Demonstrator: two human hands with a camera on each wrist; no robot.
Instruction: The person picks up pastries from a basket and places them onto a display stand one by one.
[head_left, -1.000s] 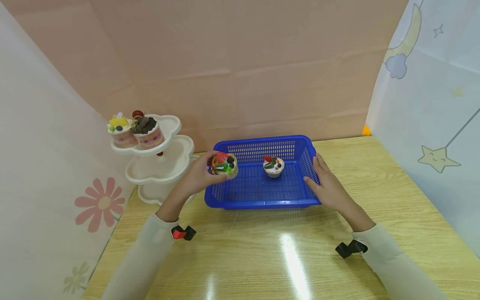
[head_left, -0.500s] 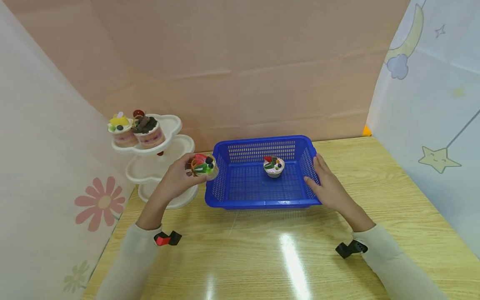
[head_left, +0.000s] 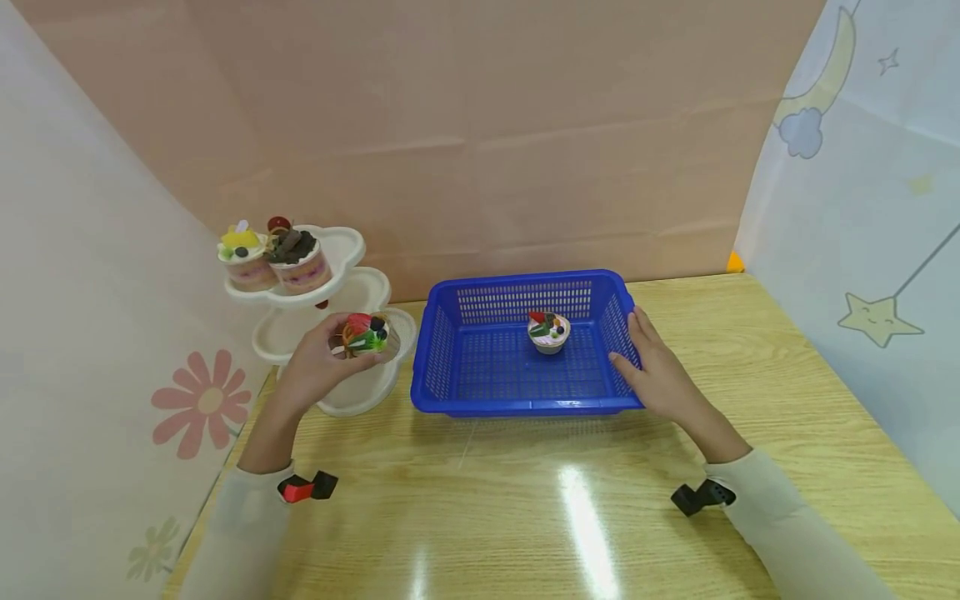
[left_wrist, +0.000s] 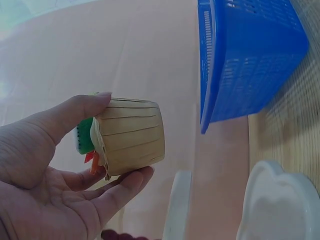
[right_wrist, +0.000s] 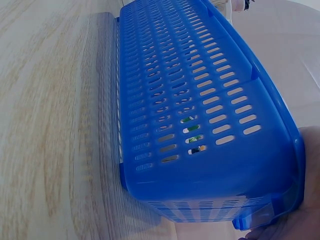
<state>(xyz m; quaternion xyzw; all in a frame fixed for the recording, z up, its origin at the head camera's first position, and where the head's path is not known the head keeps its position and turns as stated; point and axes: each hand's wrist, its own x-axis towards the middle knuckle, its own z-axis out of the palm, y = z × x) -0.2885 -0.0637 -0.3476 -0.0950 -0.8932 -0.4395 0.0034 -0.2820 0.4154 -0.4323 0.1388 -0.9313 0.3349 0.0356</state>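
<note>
My left hand [head_left: 318,362] holds a fruit-topped toy cupcake [head_left: 367,335] between thumb and fingers, above the lower tiers of a white tiered stand [head_left: 352,392]. In the left wrist view, the cupcake's ribbed, cream-coloured cup [left_wrist: 131,132] lies sideways in the grip. My right hand [head_left: 656,375] grips the right rim of a blue plastic basket [head_left: 528,407], thumb over the edge; most of its fingers are hidden in the right wrist view. Inside the basket sits another fruit-topped cupcake [head_left: 548,333], upright.
Two dessert cups, one with yellow topping [head_left: 246,257] and one with chocolate topping [head_left: 300,262], stand on the stand's top tier. The wooden table [head_left: 510,500] runs in front of the basket. Printed cloth walls [head_left: 885,250] enclose the sides, and a plain cloth hangs behind.
My left hand has carried the cupcake leftward, from over the basket's left end to over the stand. The right hand stays on the basket rim.
</note>
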